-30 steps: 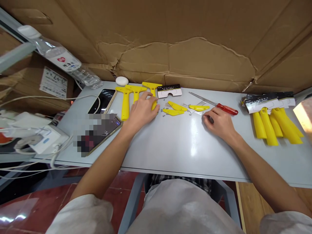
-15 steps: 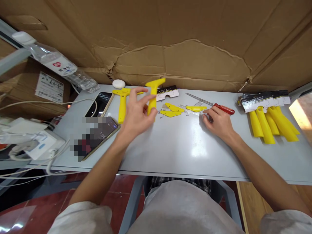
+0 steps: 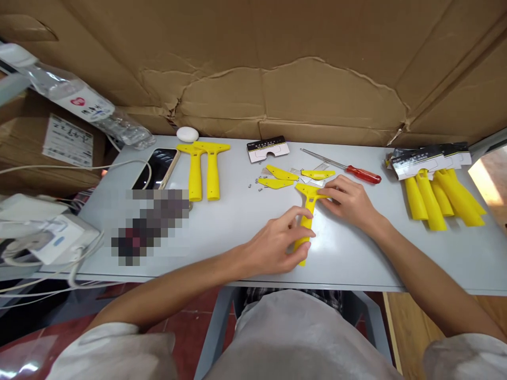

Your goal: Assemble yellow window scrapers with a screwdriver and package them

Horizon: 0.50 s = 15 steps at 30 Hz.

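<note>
My left hand is closed round the grip of a yellow T-shaped scraper handle, its head pointing away from me. At the right end of that head, the fingers of my right hand pinch the edge. Just beyond lie yellow cover plates, thin metal blades partly under them, and several small screws. A screwdriver with a red handle rests behind my right hand. Two more yellow scraper handles lie side by side to the left, their heads overlapping.
A black-and-white card lies near the cardboard wall. Several carded yellow handles are at the right. On the left are a phone, a blurred-out item, a white oval object, a plastic bottle and a power strip with cables.
My left hand has put one handle down beside another on the left and now holds a different position to the right, on a scraper handle. My right hand's fingers have come onto its head.
</note>
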Each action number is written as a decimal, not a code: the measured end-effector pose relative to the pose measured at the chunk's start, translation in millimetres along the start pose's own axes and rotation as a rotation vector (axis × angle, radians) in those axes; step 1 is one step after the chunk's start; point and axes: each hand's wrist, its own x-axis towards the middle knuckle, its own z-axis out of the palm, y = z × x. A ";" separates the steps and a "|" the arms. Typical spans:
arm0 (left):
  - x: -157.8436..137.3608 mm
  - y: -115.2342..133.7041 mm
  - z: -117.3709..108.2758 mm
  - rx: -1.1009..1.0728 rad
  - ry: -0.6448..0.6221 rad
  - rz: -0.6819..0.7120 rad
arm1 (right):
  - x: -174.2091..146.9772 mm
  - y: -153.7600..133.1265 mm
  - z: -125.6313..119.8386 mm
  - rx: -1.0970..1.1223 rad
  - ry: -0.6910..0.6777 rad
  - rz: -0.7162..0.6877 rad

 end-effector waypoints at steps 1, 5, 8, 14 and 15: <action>0.6 -0.3 -1.4 0.002 -0.052 0.040 | 0.4 -1.7 1.1 0.009 -0.006 -0.021; 3.6 -1.6 -4.8 0.089 -0.288 0.201 | 2.6 -12.0 2.8 0.030 -0.042 -0.061; 5.1 -4.0 -5.9 0.132 -0.365 0.255 | 3.8 -16.7 1.2 0.060 -0.055 -0.082; 7.1 -12.7 -7.5 0.125 -0.396 0.272 | 4.9 -16.8 -2.0 0.093 -0.086 -0.078; 7.5 -13.6 -7.6 0.123 -0.403 0.274 | 5.1 -17.2 -2.2 0.090 -0.096 -0.076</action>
